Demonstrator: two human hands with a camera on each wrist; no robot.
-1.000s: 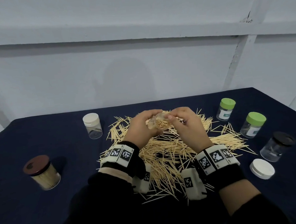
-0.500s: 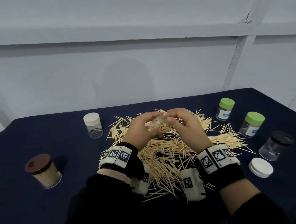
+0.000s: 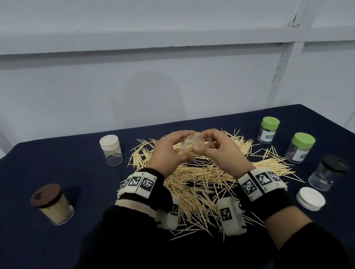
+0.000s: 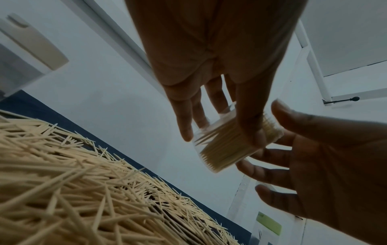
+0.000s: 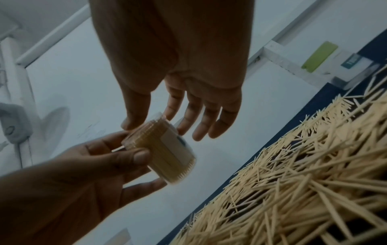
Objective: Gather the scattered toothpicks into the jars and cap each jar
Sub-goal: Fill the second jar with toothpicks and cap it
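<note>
A person in dark sleeves stands at a table draped in a navy cloth (image 3: 53,257), both hands raised over a wide heap of loose wooden toothpicks (image 3: 201,182) at its middle. The left hand (image 3: 170,154) grips a small clear jar (image 3: 190,146), uncapped and packed with toothpicks; thumb and fingers curl round its wall, tilting it so the mouth faces the person. The right hand (image 3: 222,149) meets the jar from the other side, its fingers loosely spread, with the thumb tip and the fingertips (image 5: 182,131) touching the jar near its rim. From the wrist views the jar (image 4: 228,149) hangs clear above the pile, carrying a white label (image 5: 178,147) on one side. To the left stand a white-capped empty jar (image 3: 110,150) and, nearer the person, a brown-capped jar (image 3: 52,204) full of toothpicks. To the right stand two green-capped jars (image 3: 268,129), one behind the other, then a dark-capped jar (image 3: 327,172) that looks almost empty. A loose white cap (image 3: 310,198) lies flat on the cloth just in front of that one. Behind the table is a pale wall (image 3: 166,80).
</note>
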